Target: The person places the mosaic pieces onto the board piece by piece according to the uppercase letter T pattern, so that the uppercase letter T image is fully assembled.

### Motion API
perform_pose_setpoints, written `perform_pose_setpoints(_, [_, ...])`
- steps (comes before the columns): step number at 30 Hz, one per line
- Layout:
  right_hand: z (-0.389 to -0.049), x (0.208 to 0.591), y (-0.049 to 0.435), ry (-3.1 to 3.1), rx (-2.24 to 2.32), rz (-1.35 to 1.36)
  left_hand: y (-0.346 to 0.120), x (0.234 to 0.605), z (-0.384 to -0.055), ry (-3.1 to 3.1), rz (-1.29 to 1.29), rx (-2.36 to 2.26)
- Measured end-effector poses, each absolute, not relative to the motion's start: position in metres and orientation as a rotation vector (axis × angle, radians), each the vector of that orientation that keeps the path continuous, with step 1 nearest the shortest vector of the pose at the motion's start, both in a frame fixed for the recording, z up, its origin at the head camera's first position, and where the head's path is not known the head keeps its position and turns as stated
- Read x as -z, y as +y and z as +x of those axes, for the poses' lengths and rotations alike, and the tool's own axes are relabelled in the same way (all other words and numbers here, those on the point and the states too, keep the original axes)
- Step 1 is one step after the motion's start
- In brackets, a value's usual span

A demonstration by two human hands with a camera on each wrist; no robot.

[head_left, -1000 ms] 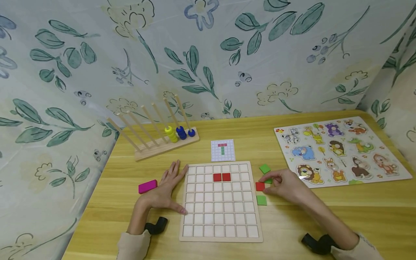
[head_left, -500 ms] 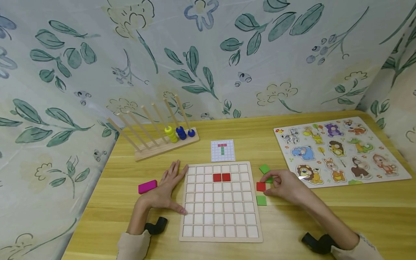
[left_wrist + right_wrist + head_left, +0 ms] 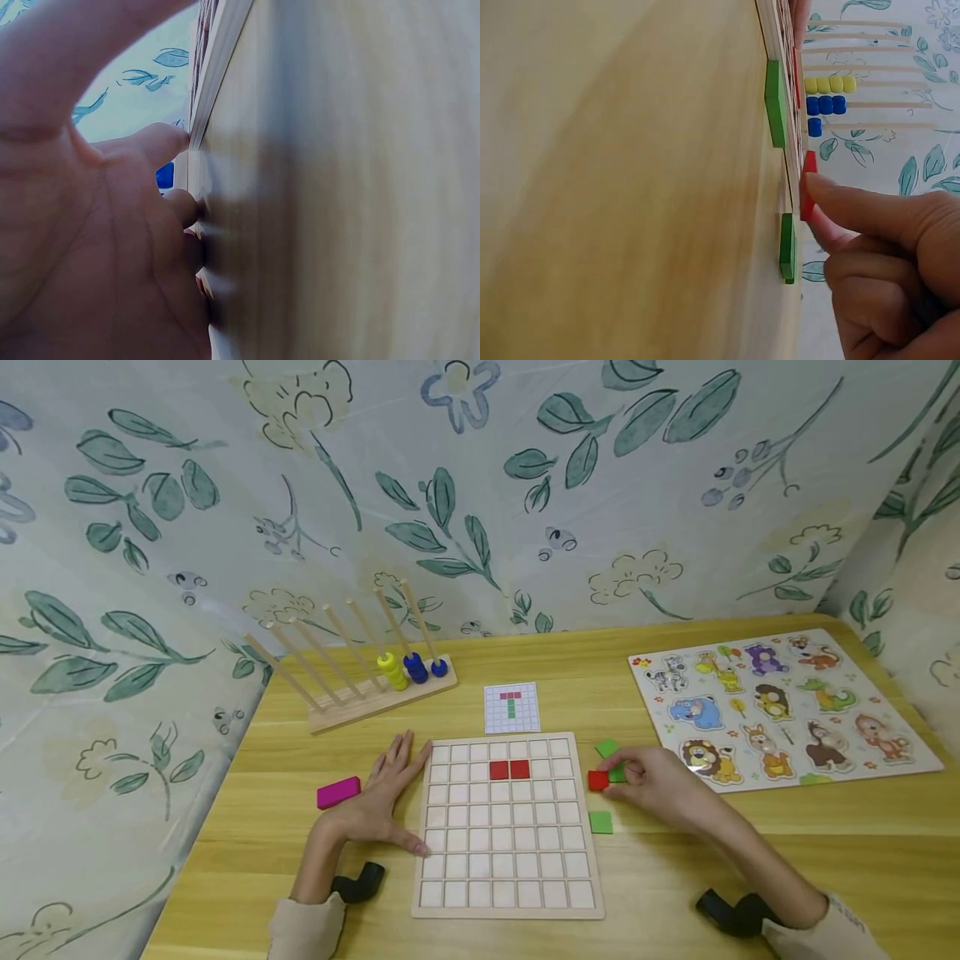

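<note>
Between thumb and forefinger, my right hand (image 3: 660, 787) pinches a red square tile (image 3: 597, 781), just off the right edge of the wooden grid board (image 3: 495, 913). In the right wrist view that red tile (image 3: 808, 187) appears lifted off the table. Two red tiles (image 3: 509, 769) sit side by side in the board's second row. Green tiles lie to the right of the board: one green tile (image 3: 601, 822) nearer me, others beyond and partly behind my fingers. With fingers spread, my left hand (image 3: 378, 806) rests along the board's left edge, thumb and forefinger touching it.
A pattern card (image 3: 512, 707) with a red and green T lies behind the board. Back left stands a peg rack (image 3: 382, 693) with yellow and blue beads. An animal puzzle (image 3: 783, 710) lies at the right, a magenta block (image 3: 338, 792) left of my left hand.
The right hand has taken the red tile up off the table and shifted it slightly away from me. My left hand stays put on the board's edge.
</note>
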State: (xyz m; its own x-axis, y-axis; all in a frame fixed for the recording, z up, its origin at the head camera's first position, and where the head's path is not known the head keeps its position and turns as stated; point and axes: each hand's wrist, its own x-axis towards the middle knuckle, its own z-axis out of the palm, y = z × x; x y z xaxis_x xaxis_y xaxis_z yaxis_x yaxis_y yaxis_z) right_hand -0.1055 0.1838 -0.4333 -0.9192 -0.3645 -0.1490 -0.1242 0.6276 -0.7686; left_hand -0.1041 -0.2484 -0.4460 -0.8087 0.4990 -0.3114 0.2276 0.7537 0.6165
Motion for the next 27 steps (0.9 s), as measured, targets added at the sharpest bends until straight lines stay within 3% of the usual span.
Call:
perform_pose_setpoints(8, [-0.116,0.427,0.165,2.563,1.235,-0.334,-0.249,0.446,-0.103,2.488,0.55,-0.792])
perform_pose_setpoints(27, [-0.145,0.414,0.054,2.404,1.286,-0.311,-0.249,0.445,-0.104,2.488,0.568,-0.794])
